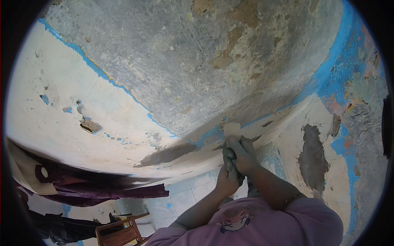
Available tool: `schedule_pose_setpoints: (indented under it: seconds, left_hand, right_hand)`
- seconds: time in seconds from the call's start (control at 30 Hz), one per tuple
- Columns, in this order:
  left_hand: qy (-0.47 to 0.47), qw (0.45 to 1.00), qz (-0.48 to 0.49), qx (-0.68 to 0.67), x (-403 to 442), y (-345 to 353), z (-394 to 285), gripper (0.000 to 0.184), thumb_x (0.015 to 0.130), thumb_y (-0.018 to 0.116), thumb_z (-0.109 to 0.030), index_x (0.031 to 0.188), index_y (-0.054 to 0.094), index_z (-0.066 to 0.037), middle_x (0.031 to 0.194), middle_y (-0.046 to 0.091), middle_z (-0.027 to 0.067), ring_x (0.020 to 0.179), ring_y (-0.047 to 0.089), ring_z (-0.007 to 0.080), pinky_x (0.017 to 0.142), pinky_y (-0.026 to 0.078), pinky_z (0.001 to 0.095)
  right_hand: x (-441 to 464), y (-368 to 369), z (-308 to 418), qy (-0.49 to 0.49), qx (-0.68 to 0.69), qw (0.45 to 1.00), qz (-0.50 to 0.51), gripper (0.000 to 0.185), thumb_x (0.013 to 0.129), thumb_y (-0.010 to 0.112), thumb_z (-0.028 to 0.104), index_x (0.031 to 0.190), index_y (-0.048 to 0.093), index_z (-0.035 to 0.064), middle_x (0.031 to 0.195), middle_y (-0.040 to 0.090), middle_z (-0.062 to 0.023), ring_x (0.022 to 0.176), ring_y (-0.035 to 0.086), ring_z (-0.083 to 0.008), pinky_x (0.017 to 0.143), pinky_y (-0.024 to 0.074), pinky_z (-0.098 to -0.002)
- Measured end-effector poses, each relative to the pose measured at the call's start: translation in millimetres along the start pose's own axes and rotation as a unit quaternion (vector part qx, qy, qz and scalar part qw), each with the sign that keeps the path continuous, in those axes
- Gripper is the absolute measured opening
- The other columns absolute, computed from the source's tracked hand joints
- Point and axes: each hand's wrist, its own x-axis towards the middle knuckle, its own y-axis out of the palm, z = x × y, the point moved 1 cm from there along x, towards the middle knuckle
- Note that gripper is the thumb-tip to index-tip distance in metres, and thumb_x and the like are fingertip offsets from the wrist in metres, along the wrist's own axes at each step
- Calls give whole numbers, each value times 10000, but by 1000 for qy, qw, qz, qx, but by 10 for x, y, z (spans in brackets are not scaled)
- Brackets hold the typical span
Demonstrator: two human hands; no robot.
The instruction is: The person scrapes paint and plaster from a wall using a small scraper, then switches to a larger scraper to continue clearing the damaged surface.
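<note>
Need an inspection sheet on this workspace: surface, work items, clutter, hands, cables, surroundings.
Surface: wall part rough grey, part pale; blue paint along the boundary, dark grey patch low down.
Work items: pale flat piece, in hand; wall contact unclear.
Clutter: purple cloth and brown wooden frame, lower left.
Hands: right hand grips the pale flat piece; left hand just below, its grip unclear.
Cables: none clearly made out.
Surroundings: tiled floor; right-hand wall section with another grey patch.

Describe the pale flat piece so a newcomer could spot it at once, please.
Below the large grey wall patch, find the person's right hand. The pale flat piece juts from its fingers; straight edges set it apart from the ragged dark patch leftward.
</note>
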Motion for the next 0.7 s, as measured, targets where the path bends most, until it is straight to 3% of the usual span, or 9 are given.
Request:
schedule_pose_setpoints:
  seconds: [0.1, 0.2, 0.3, 0.4, 0.5, 0.57, 0.7]
  left_hand:
    - [5, 999, -41, -8, 20, 16, 9, 286, 960, 244, -300, 928, 436, -90, 537, 392, -6, 383, 351, 73, 336, 262, 229]
    - [31, 999, -7, -4, 69, -34, -10, 291, 958, 251, -299, 913, 443, -84, 549, 400, -3, 390, 363, 75, 336, 264, 236]
    - [36, 999, -17, -2, -33, 34, -15, 288, 955, 266, -298, 899, 445, -79, 548, 396, -4, 391, 369, 79, 335, 263, 240]
    - [19, 999, -43, -11, -10, 45, -53, 287, 954, 283, -305, 900, 442, -71, 548, 405, -1, 388, 371, 80, 336, 264, 240]
    - [9, 999, -7, -34, 66, -16, -76, 228, 960, 309, -257, 872, 420, -79, 573, 410, -17, 434, 369, 54, 380, 273, 218]
    - [38, 999, -15, 12, 43, -18, 7, 315, 957, 286, -344, 913, 442, -74, 543, 420, 3, 385, 370, 78, 339, 265, 237]
    - [44, 996, -71, 19, 24, 21, 38, 317, 962, 272, -332, 909, 446, -73, 535, 414, -1, 381, 368, 77, 335, 264, 238]
  right_hand:
    - [33, 71, 105, 15, 14, 1000, -14, 294, 939, 383, 267, 765, 429, 35, 565, 432, -18, 393, 447, -97, 358, 381, -244]
    - [77, 38, 48, 15, -2, 1000, -7, 325, 933, 393, 332, 828, 470, 34, 549, 393, 3, 394, 427, -94, 361, 376, -237]
    - [-1, 46, 96, 0, -6, 1000, 4, 325, 931, 396, 334, 777, 440, 51, 544, 391, 1, 394, 427, -94, 360, 374, -237]
    - [53, 49, 105, 6, 23, 1000, 8, 280, 935, 385, 261, 816, 450, 17, 554, 418, -16, 389, 436, -100, 358, 376, -245]
    - [82, 37, 102, 7, 4, 1000, 3, 284, 933, 392, 268, 803, 448, 21, 551, 416, -17, 390, 436, -102, 359, 375, -252]
    - [32, -7, 40, 5, 15, 1000, 11, 288, 933, 391, 271, 797, 446, 23, 552, 418, -17, 392, 436, -101, 360, 377, -253]
    - [52, 74, 93, 21, 29, 999, -5, 290, 935, 385, 267, 783, 446, 28, 553, 415, -13, 392, 433, -102, 360, 376, -251]
